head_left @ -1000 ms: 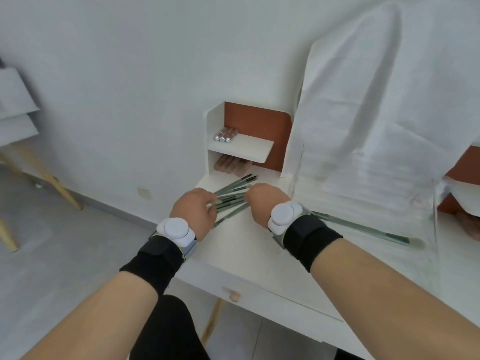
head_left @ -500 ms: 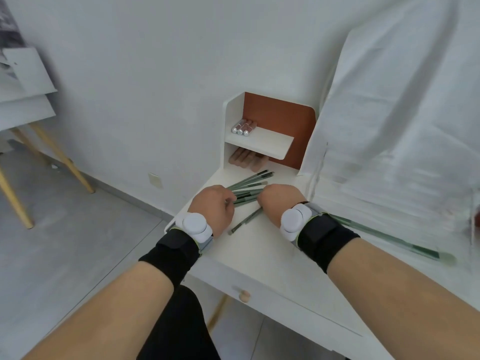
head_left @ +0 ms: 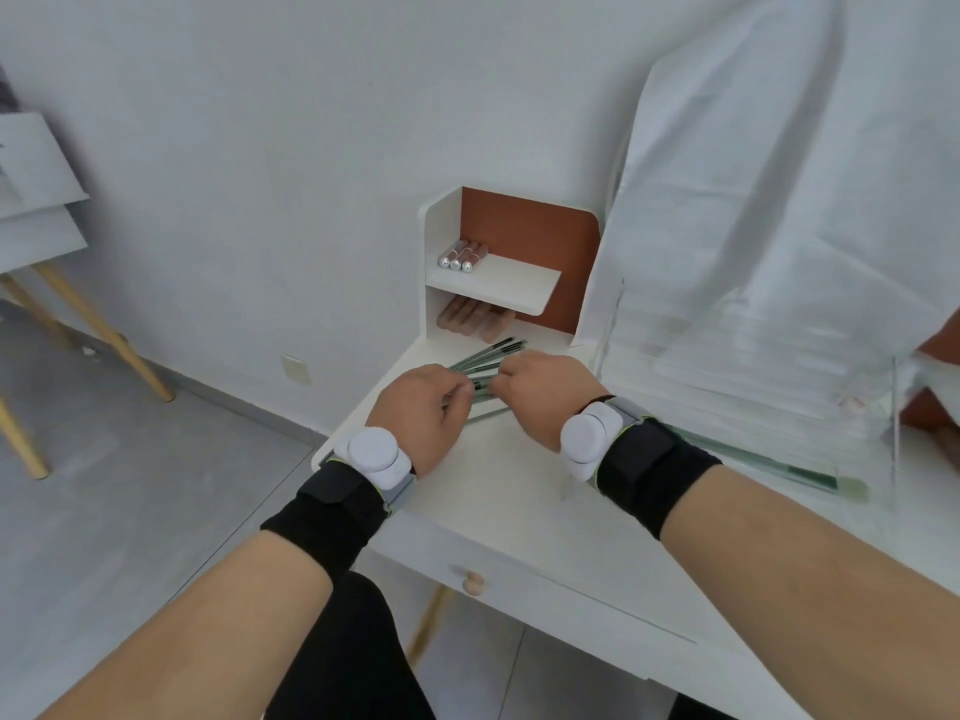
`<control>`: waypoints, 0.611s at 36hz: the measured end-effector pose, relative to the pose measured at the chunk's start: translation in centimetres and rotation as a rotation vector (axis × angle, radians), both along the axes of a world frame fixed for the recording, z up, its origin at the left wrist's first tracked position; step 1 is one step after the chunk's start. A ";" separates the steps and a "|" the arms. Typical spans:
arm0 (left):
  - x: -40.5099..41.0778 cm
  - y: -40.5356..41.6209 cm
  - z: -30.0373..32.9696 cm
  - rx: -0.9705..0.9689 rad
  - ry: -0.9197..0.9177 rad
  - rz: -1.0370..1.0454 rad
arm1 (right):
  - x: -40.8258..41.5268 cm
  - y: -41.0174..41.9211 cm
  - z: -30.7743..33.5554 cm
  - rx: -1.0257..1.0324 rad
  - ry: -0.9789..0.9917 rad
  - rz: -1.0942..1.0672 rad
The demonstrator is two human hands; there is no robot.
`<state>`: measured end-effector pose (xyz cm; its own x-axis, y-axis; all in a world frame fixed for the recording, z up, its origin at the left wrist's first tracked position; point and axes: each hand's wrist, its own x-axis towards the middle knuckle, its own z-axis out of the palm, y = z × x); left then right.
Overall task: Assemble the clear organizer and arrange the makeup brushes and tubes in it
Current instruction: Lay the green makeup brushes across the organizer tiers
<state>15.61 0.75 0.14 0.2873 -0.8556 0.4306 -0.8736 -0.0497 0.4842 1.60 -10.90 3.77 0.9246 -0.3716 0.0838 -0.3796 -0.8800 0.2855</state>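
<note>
Nearest, two bare forearms reached forward over the white desk (head_left: 519, 511), each wrist wrapped in a black band with a white round puck on top. Below the desk's near edge sat a drawer with a small wooden knob (head_left: 471, 583).

The left hand (head_left: 415, 407) lay knuckles up near the desk's left edge, its fingers curled around the near ends of the brushes (head_left: 488, 356). The right hand (head_left: 540, 392) sat just beside it to the right, also knuckles up, fingers curled onto the same bundle from the other side. The two hands nearly met over the handles, and how the fingertips lay underneath could not be told.

The brushes were thin, with green and dark handles, fanned out on the desk and pointing far and right from between the hands. One more long green brush (head_left: 769, 462) lay to the right, behind the right wrist, seen through the clear organizer (head_left: 883, 433), whose see-through walls stood on the desk at the right.

Farther back stood a small white shelf unit (head_left: 441, 241) with a rust-brown back panel. On its upper shelf lay three silver-capped tubes (head_left: 462, 257) side by side; under it lay several tan tubes (head_left: 467, 319), just beyond the brush tips. A large white cloth (head_left: 779, 200) hung over the right side, hiding what was behind it. At far left, wooden legs (head_left: 104, 330) stood on the grey floor.
</note>
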 end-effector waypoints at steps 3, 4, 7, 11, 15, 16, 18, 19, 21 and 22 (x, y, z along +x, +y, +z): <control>-1.2 0.1 1.5 -0.007 -0.006 -0.067 | -1.3 0.3 1.2 -0.068 -0.146 0.074; -1.5 0.0 1.8 -0.013 -0.010 -0.079 | -1.9 0.3 1.6 -0.091 -0.187 0.077; -2.2 -0.2 2.5 -0.024 -0.041 -0.104 | -4.2 0.2 2.6 -0.088 -0.278 0.051; -4.1 -0.9 3.4 -0.050 -0.052 -0.172 | -8.1 0.5 3.4 0.011 -0.377 -0.011; -6.8 -2.0 3.5 -0.051 -0.057 -0.246 | -12.9 1.0 3.6 0.089 -0.398 -0.129; -7.7 -2.4 3.5 -0.050 -0.059 -0.276 | -14.2 1.2 3.6 0.105 -0.401 -0.163; -9.7 -3.0 3.3 -0.028 -0.070 -0.339 | -16.8 1.6 3.3 0.122 -0.409 -0.225; -11.1 -3.4 3.2 -0.014 -0.075 -0.373 | -18.4 1.8 3.1 0.126 -0.419 -0.265; -13.5 -4.0 2.8 0.004 -0.072 -0.414 | -21.2 2.1 2.6 0.148 -0.431 -0.349; -14.6 -4.4 2.6 0.012 -0.073 -0.431 | -22.5 2.4 2.4 0.154 -0.429 -0.386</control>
<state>1.00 -3.62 2.76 -0.1282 -0.8956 0.4260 -0.8473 0.3221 0.4222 -20.85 -8.54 6.12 0.6157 -0.7119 0.3379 -0.7336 -0.6744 -0.0842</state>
